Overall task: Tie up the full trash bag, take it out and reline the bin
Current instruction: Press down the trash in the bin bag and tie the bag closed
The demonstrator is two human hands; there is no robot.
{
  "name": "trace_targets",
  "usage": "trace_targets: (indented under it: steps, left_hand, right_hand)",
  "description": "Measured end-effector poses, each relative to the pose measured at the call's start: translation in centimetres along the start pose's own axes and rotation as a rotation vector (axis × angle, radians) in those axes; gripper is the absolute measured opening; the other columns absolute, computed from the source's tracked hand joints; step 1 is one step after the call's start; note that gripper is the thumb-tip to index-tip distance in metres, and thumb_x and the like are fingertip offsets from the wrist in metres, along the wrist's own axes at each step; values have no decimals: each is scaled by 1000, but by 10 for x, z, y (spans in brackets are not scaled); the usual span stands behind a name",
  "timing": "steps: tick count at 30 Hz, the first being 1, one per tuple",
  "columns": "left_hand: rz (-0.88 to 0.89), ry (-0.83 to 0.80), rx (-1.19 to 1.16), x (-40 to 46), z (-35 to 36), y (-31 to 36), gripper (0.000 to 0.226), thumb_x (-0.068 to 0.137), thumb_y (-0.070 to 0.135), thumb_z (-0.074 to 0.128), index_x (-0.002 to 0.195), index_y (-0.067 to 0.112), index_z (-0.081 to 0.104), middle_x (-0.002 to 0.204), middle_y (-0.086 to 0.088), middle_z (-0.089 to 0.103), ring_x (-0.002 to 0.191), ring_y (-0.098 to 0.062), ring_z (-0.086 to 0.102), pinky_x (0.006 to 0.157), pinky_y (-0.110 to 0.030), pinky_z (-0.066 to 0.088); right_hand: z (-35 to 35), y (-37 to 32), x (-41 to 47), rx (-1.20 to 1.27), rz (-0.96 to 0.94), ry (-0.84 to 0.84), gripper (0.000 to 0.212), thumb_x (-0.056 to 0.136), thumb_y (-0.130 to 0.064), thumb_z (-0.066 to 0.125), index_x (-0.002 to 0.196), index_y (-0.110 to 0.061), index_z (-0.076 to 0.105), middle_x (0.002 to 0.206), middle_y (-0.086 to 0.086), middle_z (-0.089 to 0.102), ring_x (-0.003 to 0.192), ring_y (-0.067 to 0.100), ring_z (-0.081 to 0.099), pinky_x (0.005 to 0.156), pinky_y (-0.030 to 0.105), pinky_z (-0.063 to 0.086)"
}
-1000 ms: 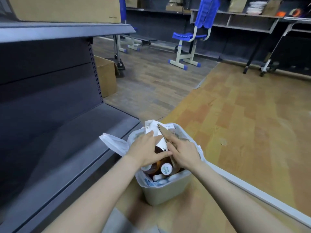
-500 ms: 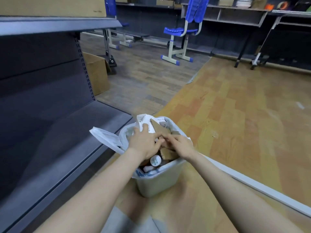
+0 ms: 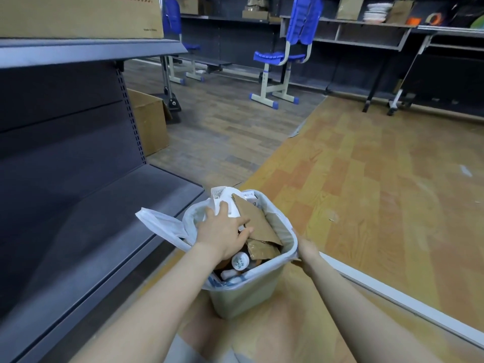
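Left hand point(image 3: 222, 233) presses flat on cardboard point(image 3: 255, 221) atop the full bag point(image 3: 162, 224); right hand's point(image 3: 306, 247) grip at the bin point(image 3: 243, 294) rim is hidden, shelf point(image 3: 99, 221) beside.

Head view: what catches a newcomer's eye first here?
The overstuffed bin on the floor low in the middle, its white bag flapping toward the grey shelving. The left hand presses flat on cardboard and paper; the right hand is at the bin's right rim. A blue chair stands behind.

One head-worn wide-angle view looks forward and down, close above the small grey plastic bin point(image 3: 243, 292) at lower centre.
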State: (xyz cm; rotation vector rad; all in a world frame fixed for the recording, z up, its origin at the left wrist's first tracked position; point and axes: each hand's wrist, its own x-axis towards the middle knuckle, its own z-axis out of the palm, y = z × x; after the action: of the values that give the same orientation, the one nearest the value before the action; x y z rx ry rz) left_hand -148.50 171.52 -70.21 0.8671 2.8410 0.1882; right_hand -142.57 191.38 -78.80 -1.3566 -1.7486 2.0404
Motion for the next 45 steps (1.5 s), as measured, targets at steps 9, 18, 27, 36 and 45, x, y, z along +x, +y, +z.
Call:
trace_targets:
  steps: [9, 18, 27, 36, 45]
  left_hand:
    - [1, 10, 1, -1, -1, -3, 44, 94, 58, 28, 134, 46, 41, 146, -9, 25, 125, -39, 29, 96, -44, 42]
    - [5, 72, -24, -4, 2, -1, 40, 94, 57, 30, 127, 44, 49, 139, -6, 29, 123, -36, 29, 93, -45, 42]
    - [44, 78, -40, -5, 5, 7, 32, 94, 46, 36, 121, 38, 53, 141, -8, 25, 126, -38, 25, 95, -48, 36]
    - [42, 108, -51, -6, 4, -6, 34, 96, 42, 34, 124, 33, 50, 139, -9, 25, 122, -36, 28, 91, -45, 35]
    - [237, 210, -310, -3, -2, -6, 55, 84, 40, 56, 134, 21, 42, 136, -3, 48, 128, -23, 41, 101, -34, 38]
  right_hand:
    - [3, -8, -9, -108, -417, 93, 20, 87, -20, 63, 88, -2, 70, 79, 2, 62, 79, 17, 56, 75, 28, 41]
    - [14, -28, -30, -330, -774, 409, 23, 96, -19, 47, 89, -6, 65, 78, 4, 61, 73, 24, 52, 66, 29, 35]
    - [73, -122, -63, -212, -1004, 276, 23, 94, -13, 48, 72, -10, 55, 64, -2, 51, 68, 21, 46, 63, 30, 33]
    - [87, -121, -101, -410, -1221, -169, 22, 91, -8, 54, 70, -9, 61, 62, -3, 56, 61, 7, 47, 61, 23, 38]
    - [118, -86, -99, -776, -888, -387, 32, 80, -31, 71, 96, -8, 55, 91, 3, 60, 85, 17, 54, 68, 24, 40]
